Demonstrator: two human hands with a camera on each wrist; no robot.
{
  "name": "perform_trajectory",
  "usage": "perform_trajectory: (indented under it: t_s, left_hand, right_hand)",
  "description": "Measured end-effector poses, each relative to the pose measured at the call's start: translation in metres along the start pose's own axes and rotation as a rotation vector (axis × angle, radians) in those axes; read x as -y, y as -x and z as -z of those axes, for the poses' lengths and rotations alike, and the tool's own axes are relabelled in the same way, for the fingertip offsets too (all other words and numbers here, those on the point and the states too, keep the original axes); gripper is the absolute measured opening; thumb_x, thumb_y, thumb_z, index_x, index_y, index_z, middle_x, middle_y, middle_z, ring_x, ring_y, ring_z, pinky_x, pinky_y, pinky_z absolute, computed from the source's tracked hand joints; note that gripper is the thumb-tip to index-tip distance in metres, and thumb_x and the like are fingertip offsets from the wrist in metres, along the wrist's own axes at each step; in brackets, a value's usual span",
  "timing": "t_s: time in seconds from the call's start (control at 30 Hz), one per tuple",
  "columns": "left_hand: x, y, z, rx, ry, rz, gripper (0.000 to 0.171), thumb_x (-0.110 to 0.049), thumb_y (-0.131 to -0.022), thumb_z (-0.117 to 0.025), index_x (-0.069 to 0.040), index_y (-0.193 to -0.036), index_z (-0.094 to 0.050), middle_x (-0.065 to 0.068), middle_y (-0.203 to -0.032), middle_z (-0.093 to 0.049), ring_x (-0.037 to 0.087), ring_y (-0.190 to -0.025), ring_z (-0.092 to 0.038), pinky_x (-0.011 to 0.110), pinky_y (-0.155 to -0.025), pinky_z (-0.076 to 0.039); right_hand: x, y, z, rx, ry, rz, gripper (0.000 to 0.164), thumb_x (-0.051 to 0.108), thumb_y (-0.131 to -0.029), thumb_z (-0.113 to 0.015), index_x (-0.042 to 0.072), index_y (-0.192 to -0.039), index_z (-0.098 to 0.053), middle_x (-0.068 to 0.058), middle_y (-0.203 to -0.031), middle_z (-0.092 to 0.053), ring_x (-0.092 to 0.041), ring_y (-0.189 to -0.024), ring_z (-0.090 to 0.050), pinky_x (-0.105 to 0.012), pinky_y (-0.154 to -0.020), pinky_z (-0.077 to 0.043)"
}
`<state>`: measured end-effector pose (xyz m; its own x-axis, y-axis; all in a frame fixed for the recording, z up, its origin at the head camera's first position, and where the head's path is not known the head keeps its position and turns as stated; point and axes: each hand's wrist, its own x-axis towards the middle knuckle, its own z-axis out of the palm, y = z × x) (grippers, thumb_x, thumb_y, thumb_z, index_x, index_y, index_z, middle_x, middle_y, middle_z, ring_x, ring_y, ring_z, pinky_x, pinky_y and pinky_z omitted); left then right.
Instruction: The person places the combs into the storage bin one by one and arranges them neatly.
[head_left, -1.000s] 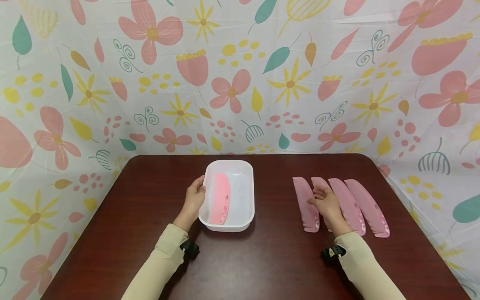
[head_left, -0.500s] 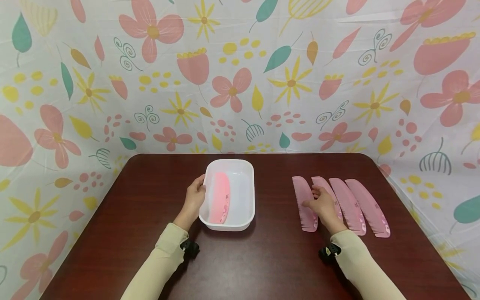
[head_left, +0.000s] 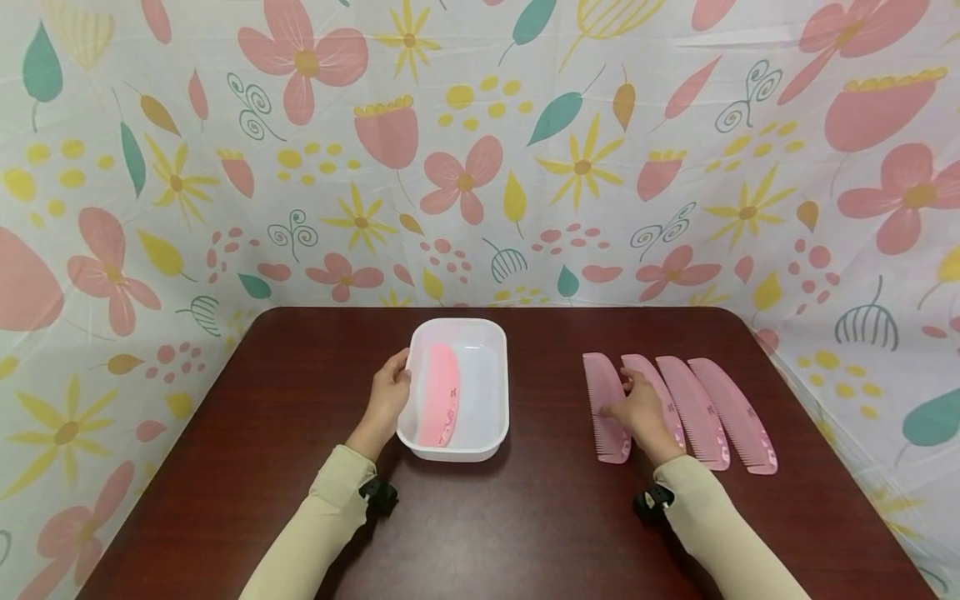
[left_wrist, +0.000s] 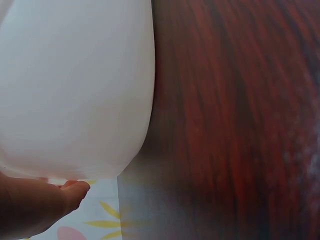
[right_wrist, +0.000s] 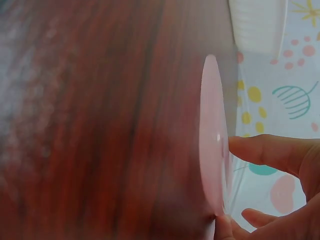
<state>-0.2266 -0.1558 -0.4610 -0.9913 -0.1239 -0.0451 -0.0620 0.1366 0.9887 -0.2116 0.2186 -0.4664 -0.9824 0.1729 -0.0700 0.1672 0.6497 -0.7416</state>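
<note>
My left hand (head_left: 388,392) grips the left wall of a white plastic tub (head_left: 486,454), with fingers partly hidden behind the rim. Inside the tub a pink comb (head_left: 440,396) lies along the left side. On the right, my right hand (head_left: 643,410) pinches the leftmost of several loose pink combs, a flower-printed comb (head_left: 609,387). Its thumb lies across this comb, and the other fingers are at the comb's right edge. In the right wrist view the thumb (right_wrist: 260,150) touches the comb (right_wrist: 212,130), which is low over the table.
More pink combs lie side by side to the right: one comb (head_left: 663,392) partly behind the right hand, another comb (head_left: 693,408), and the outermost comb (head_left: 735,417). The dark wooden table (head_left: 525,533) ends against a flower-printed cloth (head_left: 480,167) at the back.
My right hand has shifted left, from over the second comb onto the leftmost one. The near end of that comb has swung slightly left. The left hand and tub have stayed put.
</note>
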Motion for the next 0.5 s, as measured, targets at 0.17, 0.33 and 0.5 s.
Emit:
perform_trajectory:
  t_s: [0.17,0.33,0.5]
  left_hand:
    - [0.0003,-0.0002,0.0002,-0.002,-0.015,0.010,0.046,0.000,-0.101,-0.037,-0.001,-0.147,-0.036,0.022,-0.146,-0.040,0.034,-0.133,-0.039,0.045,-0.110,-0.033]
    - [-0.0006,0.0005,0.0002,-0.002,-0.003,0.000,0.046,0.001,-0.100,-0.037,0.002,-0.146,-0.036,0.024,-0.144,-0.041,0.035,-0.131,-0.041,0.045,-0.109,-0.035]
    - [-0.0013,0.0008,-0.0002,-0.002,0.002,-0.003,0.046,0.001,-0.100,-0.037,0.002,-0.146,-0.036,0.025,-0.143,-0.042,0.035,-0.130,-0.042,0.046,-0.109,-0.035]
  right_hand:
    - [0.0012,0.0012,-0.0013,-0.007,-0.004,0.004,0.089,0.002,-0.066,-0.080,-0.011,-0.141,-0.033,-0.038,-0.122,-0.049,-0.047,-0.110,-0.050,-0.054,-0.089,-0.046]
    - [0.0012,0.0015,-0.0020,-0.006,0.009,0.006,0.086,0.002,-0.066,-0.078,-0.012,-0.139,-0.034,-0.038,-0.118,-0.052,-0.047,-0.106,-0.052,-0.054,-0.087,-0.047]
    - [0.0020,0.0014,-0.0027,-0.007,0.010,0.013,0.081,0.002,-0.069,-0.076,-0.013,-0.138,-0.036,-0.034,-0.107,-0.054,-0.041,-0.092,-0.054,-0.046,-0.075,-0.049]
